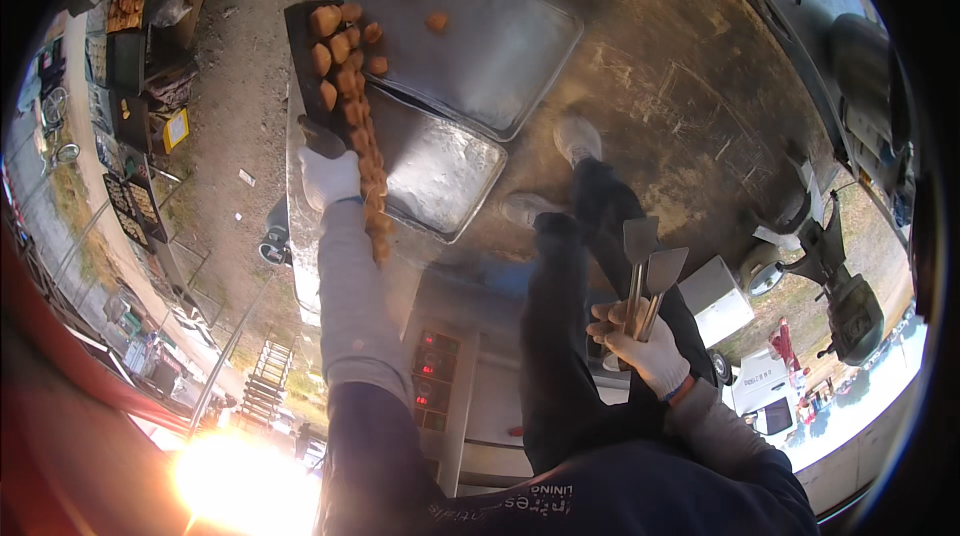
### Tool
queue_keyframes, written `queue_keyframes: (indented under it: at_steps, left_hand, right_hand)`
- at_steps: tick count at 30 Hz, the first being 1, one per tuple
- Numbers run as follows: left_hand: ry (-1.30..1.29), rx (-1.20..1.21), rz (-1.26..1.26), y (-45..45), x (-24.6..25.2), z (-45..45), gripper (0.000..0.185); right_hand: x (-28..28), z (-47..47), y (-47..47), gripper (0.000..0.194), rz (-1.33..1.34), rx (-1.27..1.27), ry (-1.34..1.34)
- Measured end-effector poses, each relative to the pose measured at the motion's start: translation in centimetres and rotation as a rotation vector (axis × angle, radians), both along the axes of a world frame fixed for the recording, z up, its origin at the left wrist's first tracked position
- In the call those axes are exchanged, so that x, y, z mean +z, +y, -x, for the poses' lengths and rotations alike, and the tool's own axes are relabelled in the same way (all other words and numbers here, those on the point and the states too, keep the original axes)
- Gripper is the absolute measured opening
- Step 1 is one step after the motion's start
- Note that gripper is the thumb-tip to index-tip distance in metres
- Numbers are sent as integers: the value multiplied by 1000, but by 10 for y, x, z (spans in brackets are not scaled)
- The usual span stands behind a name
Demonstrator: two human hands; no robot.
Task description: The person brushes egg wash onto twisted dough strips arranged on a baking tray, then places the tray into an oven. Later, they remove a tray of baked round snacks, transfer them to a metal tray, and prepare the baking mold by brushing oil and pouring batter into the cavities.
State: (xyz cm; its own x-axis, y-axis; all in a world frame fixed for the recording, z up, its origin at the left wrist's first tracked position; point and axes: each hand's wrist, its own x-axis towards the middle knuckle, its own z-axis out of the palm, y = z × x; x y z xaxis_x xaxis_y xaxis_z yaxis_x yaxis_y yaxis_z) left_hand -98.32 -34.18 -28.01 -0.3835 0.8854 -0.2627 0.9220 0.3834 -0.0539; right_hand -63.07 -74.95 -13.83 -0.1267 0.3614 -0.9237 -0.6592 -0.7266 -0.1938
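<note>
My left hand (330,177), in a white glove, grips the end of a dark baking pan (300,75). Brown baked pieces (341,47) crowd the pan's side and run in a long, blurred row past my forearm; whether they rest or are falling, I cannot tell. A large metal tray (465,33) lies just beyond, with one loose baked piece (436,22) on it. Closer to me, a smaller, shiny metal tray (442,168) partly meets it. My right hand (649,356), also gloved, holds two metal spatulas (651,266) upright over my legs, blades up.
Below my left arm sits a control panel (433,378) with lit red digits. An electric scooter (840,281) and a white box (716,300) are to the right. Racks of goods (135,198) stand across the dirt path on the left. Bright glare fills the lower left.
</note>
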Motion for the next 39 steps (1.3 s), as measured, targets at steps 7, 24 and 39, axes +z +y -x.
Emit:
queue_keyframes:
  at_steps: [7,24,39]
  left_hand:
    - [145,-204,-71,72,39,46,61]
    - [-350,177,-293,2,226,99,56]
    - [-1364,798,-324,-222,296,-26,19]
  right_hand:
    - [4,-1,9,32,-24,-43,24]
    - [45,1,46,38,-71,381,-145]
    - [141,-21,40,70,-194,240,-218]
